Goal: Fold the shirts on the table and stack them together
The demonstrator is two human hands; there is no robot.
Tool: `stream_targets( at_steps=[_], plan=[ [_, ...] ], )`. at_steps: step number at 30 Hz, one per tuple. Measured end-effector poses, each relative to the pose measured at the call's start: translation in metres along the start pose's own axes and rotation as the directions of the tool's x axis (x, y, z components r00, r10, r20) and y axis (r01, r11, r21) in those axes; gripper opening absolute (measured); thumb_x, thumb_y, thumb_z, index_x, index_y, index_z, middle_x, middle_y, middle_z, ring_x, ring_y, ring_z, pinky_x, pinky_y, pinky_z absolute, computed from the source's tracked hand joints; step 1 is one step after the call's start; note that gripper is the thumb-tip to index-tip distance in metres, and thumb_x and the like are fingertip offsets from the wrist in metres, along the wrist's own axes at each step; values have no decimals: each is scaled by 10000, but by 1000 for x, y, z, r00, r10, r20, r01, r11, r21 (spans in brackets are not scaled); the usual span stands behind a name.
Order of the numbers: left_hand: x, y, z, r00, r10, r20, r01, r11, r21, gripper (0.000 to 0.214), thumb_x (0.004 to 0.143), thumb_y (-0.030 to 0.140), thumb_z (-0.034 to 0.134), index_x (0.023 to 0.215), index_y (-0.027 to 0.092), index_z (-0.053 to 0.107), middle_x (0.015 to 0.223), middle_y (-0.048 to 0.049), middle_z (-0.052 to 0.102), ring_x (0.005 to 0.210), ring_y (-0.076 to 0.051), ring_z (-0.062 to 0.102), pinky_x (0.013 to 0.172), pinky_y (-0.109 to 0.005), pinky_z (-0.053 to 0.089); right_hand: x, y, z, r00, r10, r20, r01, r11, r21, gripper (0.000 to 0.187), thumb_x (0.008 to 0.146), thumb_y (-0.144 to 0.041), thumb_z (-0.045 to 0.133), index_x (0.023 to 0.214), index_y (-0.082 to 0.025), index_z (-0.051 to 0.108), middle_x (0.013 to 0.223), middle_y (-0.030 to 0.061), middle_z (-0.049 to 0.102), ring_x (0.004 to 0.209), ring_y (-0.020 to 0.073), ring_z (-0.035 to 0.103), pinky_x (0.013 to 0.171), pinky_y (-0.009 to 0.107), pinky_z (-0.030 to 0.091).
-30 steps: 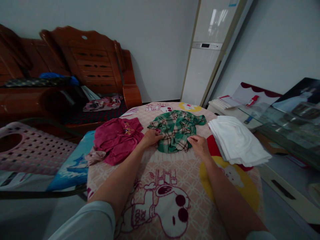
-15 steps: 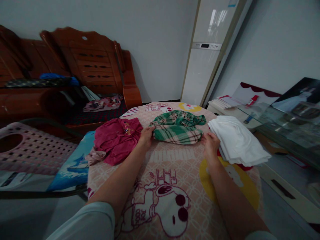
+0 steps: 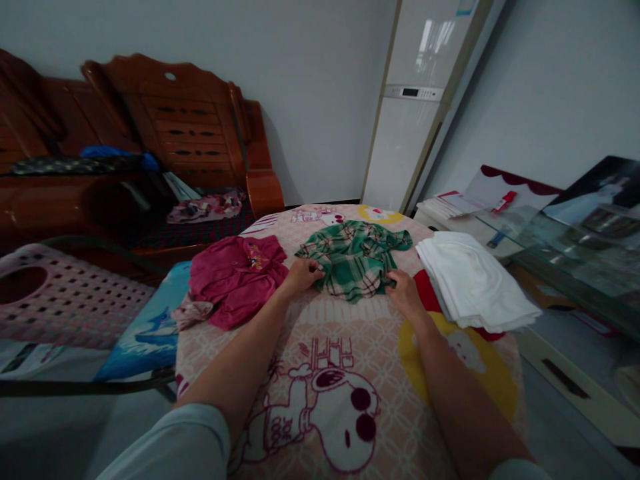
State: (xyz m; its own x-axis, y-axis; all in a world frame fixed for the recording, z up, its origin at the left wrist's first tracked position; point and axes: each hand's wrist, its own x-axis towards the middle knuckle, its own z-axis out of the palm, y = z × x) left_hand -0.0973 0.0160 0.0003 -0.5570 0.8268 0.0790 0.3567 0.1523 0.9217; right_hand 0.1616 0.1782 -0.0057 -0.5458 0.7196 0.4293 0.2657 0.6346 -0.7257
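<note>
A green plaid garment [image 3: 353, 257], crumpled, lies on the far half of the round table with its patterned tablecloth [image 3: 350, 333]. My left hand [image 3: 303, 275] pinches its near left edge. At the near right edge, my right hand [image 3: 401, 290] has its fingers closed on the cloth. The garment's near part bunches between both hands. To the left lies a dark pink garment [image 3: 240, 280] with a small embroidered patch, close to my left wrist. A stack of folded white cloth [image 3: 473, 280] sits to the right, apart from my right hand.
A wooden bench [image 3: 185, 133] stands behind on the left, with a floral cloth [image 3: 207, 207] on its seat. A pink woven chair [image 3: 70, 300] and a blue cushion [image 3: 150, 333] flank the table's left. At right is a glass shelf [image 3: 565, 247]; a tall white air conditioner [image 3: 405, 133] stands behind.
Both hands have moved inward, the left to the right and the right to the left. The green garment's near edge has drawn together and wrinkled between them.
</note>
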Motion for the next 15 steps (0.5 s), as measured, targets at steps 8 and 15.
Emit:
stream_targets(
  at_steps=[8, 15],
  plan=[
    [-8, 26, -14, 980, -129, -154, 6, 785, -619, 294, 652, 380, 749, 716, 182, 541, 598, 51, 587, 518, -102, 524, 529, -210, 447, 6, -16, -22, 949, 155, -273, -41, 923, 383, 206, 662, -256, 569, 800, -203, 713, 773, 16, 724, 731, 207, 657, 698, 317, 520],
    [-18, 28, -45, 975, -181, 131, 215, 921, -325, 196, 627, 320, 745, 682, 166, 636, 579, 15, 610, 558, -148, 555, 531, -230, 417, 7, -22, -50, 884, 351, -308, -135, 823, 551, 146, 595, -279, 500, 604, -192, 617, 508, -14, 574, 447, 144, 505, 440, 250, 375]
  ],
)
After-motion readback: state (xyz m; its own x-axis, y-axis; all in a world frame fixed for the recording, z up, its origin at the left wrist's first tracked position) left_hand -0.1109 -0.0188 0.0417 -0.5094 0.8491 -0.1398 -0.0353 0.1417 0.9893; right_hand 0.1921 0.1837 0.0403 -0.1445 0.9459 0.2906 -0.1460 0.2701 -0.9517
